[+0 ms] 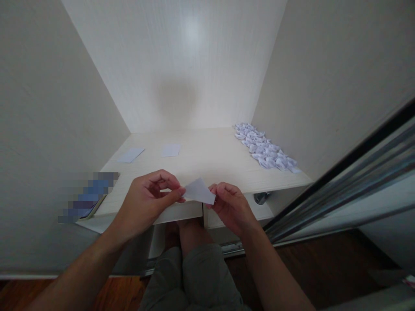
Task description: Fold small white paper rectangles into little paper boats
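Note:
A small piece of white paper with a pointed upper edge is stretched between my two hands, just above the front edge of the pale desk. My left hand pinches its left corner between thumb and fingers. The right corner is pinched by my right hand. Behind the hands, a flat white square of paper lies on the desk, and farther left lie more flat white sheets. Many crumpled or folded white paper pieces are heaped along the right side.
A blurred-out device rests at the desk's left front edge. Walls enclose the desk at the left, back and right. Under the desktop, a dark round object sits in an open compartment. A sliding-door track runs at the right.

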`<state>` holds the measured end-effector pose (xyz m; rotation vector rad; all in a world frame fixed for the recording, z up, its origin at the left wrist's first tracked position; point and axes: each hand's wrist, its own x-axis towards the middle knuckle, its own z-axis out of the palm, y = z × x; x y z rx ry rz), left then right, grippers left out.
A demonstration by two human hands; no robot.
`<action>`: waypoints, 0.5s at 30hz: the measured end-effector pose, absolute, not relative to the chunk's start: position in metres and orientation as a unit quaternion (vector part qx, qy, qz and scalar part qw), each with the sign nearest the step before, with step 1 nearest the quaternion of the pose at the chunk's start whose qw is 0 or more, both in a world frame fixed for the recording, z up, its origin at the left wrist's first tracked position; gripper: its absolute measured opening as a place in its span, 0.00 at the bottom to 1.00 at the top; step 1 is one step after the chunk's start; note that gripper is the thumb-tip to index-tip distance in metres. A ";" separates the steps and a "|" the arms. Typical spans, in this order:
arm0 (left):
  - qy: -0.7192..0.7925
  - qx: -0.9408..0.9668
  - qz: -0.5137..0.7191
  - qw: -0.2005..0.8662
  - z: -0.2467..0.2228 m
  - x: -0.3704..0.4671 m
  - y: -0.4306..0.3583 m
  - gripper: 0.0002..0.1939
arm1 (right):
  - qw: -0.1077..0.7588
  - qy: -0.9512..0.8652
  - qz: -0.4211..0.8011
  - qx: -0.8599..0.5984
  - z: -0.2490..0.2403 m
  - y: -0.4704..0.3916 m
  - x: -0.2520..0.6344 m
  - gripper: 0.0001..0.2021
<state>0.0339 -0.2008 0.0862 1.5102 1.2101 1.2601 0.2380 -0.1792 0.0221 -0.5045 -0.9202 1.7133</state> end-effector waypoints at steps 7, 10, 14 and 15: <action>0.479 0.649 0.467 0.363 0.094 0.030 -0.213 0.06 | 0.462 -0.388 0.773 -0.196 0.022 -0.184 0.239 0.15; 0.488 0.643 0.469 0.359 0.094 0.028 -0.217 0.07 | 0.464 -0.418 0.755 -0.202 0.021 -0.184 0.240 0.16; 0.495 0.636 0.466 0.365 0.094 0.026 -0.220 0.08 | 0.480 -0.468 0.709 -0.218 0.021 -0.183 0.246 0.14; 0.498 0.637 0.464 0.362 0.094 0.025 -0.221 0.08 | 0.480 -0.480 0.701 -0.220 0.021 -0.183 0.247 0.13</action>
